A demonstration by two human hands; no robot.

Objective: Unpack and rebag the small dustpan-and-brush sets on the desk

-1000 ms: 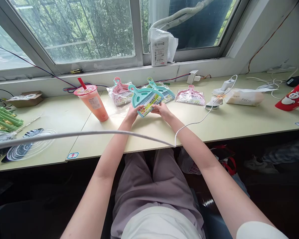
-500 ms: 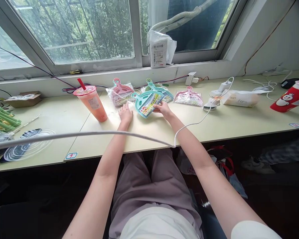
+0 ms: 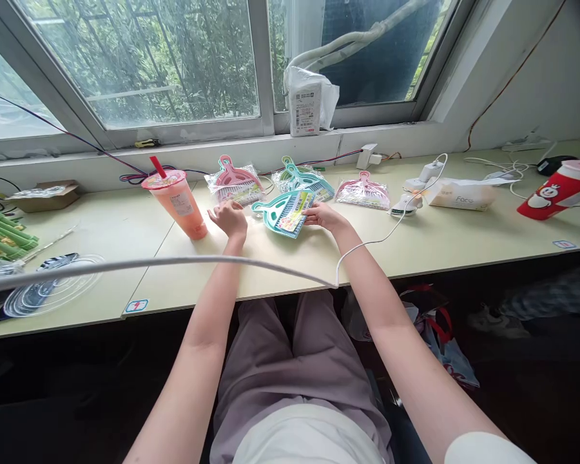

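My right hand (image 3: pixel 326 216) grips the edge of a teal dustpan-and-brush set (image 3: pixel 275 212), with a printed card (image 3: pixel 294 214) on its face. The set is held tilted over the table, handle pointing left. My left hand (image 3: pixel 229 220) is apart from it, just in front of a wrapped pink dustpan set (image 3: pixel 234 183), fingers partly spread and holding nothing I can see. Behind the held set lies a wrapped teal and green dustpan set (image 3: pixel 309 182). A wrapped pink dustpan set (image 3: pixel 363 192) lies further right.
A drink cup with a red straw (image 3: pixel 178 205) stands left of my left hand. A white cable (image 3: pixel 251 260) crosses in front. At right are a charger (image 3: pixel 430 171), a tissue pack (image 3: pixel 459 195) and a red cup (image 3: pixel 553 190). An open carton (image 3: pixel 48 196) sits at left.
My left hand has shifted left, away from the held set. My right hand has brought the teal dustpan set slightly down and turned it, parting it from the set behind.
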